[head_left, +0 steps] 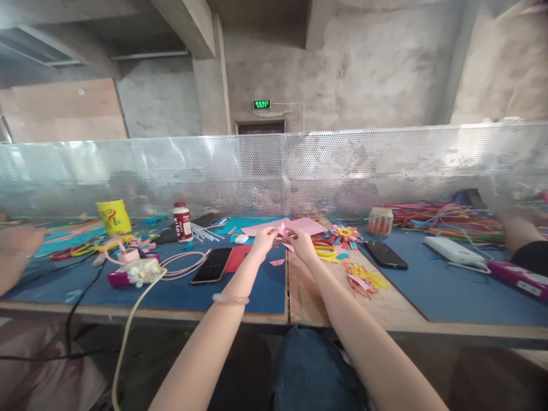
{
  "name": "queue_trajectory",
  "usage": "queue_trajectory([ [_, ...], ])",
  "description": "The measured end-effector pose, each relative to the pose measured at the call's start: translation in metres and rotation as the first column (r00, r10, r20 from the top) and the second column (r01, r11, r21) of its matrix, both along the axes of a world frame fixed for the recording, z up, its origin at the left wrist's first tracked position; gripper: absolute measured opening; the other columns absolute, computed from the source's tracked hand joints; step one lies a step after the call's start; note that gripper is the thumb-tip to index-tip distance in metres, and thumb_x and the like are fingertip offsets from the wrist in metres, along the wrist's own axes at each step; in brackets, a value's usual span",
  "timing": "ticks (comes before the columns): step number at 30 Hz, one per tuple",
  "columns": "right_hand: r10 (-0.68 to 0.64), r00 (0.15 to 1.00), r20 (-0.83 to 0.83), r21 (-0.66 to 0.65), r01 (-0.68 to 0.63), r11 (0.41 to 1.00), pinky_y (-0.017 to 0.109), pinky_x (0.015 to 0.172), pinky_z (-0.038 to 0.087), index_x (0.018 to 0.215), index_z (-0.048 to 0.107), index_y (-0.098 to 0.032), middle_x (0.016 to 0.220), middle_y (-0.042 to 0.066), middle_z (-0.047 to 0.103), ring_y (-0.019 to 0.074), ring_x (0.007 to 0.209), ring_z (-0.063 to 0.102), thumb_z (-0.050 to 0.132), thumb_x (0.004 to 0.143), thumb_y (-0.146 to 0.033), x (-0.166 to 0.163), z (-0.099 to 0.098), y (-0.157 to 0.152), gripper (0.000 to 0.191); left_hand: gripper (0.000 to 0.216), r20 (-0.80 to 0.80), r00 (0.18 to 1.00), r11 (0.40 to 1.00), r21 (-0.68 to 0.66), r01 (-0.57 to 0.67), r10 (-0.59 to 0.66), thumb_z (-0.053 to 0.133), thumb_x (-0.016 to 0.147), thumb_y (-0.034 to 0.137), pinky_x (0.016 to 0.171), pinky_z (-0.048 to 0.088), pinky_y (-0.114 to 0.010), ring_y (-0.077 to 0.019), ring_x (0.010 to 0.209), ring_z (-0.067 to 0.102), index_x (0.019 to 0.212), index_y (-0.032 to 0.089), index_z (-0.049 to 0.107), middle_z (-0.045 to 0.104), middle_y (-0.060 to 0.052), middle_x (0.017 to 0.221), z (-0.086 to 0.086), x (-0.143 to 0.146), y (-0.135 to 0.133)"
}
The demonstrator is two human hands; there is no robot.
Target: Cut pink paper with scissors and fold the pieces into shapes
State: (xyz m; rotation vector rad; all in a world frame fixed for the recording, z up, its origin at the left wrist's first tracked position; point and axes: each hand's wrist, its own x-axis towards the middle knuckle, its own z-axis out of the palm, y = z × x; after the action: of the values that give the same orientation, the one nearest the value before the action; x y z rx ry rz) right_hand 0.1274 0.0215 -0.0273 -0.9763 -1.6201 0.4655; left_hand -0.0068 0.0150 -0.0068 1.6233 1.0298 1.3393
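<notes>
My left hand (265, 238) and my right hand (299, 241) meet over the middle of the table, fingers pinched on a small piece of pink paper (282, 229) with a pointed top. Whether it is folded I cannot tell. Larger pink paper sheets (310, 225) lie just behind the hands. Yellow-handled scissors (326, 253) rest right beside my right hand. A pink scrap (277, 263) and a red sheet (237, 258) are on the blue mat near my left forearm. To the right is a multicoloured paper flower (343, 234).
Left stand a Costa bottle (182, 222), a yellow can (113, 217) and a power strip (141, 271) with cables. Phones (213, 265) (385, 254) lie on both sides. Paper strips (363, 279) lie right. Other people's arms (19, 257) (520, 228) show at both edges. A perforated metal panel (205, 177) closes the back.
</notes>
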Motion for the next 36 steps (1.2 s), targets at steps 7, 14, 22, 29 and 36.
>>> queue_trajectory([
  [7,0.128,0.97,-0.206,-0.065,-0.144,0.987,0.023,0.05,0.046,0.107,0.056,-0.015,0.077,0.004,0.065,0.0139,0.055,0.061,0.054,0.076,-0.028,0.0007,-0.0028,0.0047,0.034,0.027,0.023,0.999,0.999,-0.025,0.033,-0.032,0.05,0.079,0.037,0.048,0.047,-0.017,-0.0148,0.073,0.064,0.092,0.014,0.059,0.064,-0.011,0.1,0.0006,-0.0007,-0.0002],
  [14,0.111,0.943,-0.314,-0.107,-0.151,0.983,0.025,0.051,0.048,0.103,0.055,-0.014,0.069,0.003,0.062,0.0132,0.052,0.058,0.047,0.076,-0.023,0.0019,0.0035,0.0001,0.029,0.02,-0.024,0.999,0.999,-0.034,0.032,-0.032,0.05,0.078,0.028,0.048,0.047,-0.019,-0.0173,0.078,0.064,0.09,0.015,0.058,0.063,-0.01,0.099,0.0006,0.0007,0.0],
  [22,0.085,0.934,-0.347,-0.173,-0.153,0.973,0.023,0.049,0.046,0.079,0.05,-0.016,0.062,-0.001,0.056,0.0128,0.054,0.059,0.041,0.072,-0.015,-0.0008,0.0051,-0.0043,0.012,0.016,-0.098,0.994,0.998,0.054,-0.044,0.049,0.046,0.074,0.02,0.05,0.047,-0.02,-0.0159,0.072,0.063,0.082,0.015,0.059,0.064,-0.006,0.084,0.0007,-0.0005,0.003],
  [29,0.103,0.931,-0.35,-0.107,-0.149,0.983,0.024,0.054,0.047,0.087,0.052,-0.015,0.062,-0.002,0.056,0.012,0.056,0.056,0.051,0.066,-0.02,0.0007,0.002,-0.0006,0.022,0.02,-0.154,0.985,0.995,0.07,-0.073,0.083,0.047,0.074,0.02,0.048,0.046,-0.02,-0.0158,0.069,0.063,0.088,0.015,0.06,0.065,-0.007,0.086,-0.0006,-0.0005,0.0031],
  [36,0.165,0.881,-0.444,-0.062,-0.214,0.975,0.023,0.051,0.046,0.091,0.049,-0.018,0.053,-0.008,0.053,0.0104,0.047,0.052,0.051,0.062,-0.021,0.0035,0.0014,-0.0008,0.029,0.021,-0.127,0.989,0.986,0.154,-0.062,0.082,0.048,0.075,0.018,0.057,0.05,-0.023,-0.0159,0.074,0.062,0.091,0.014,0.061,0.065,-0.008,0.091,-0.0012,-0.0006,0.0057],
])
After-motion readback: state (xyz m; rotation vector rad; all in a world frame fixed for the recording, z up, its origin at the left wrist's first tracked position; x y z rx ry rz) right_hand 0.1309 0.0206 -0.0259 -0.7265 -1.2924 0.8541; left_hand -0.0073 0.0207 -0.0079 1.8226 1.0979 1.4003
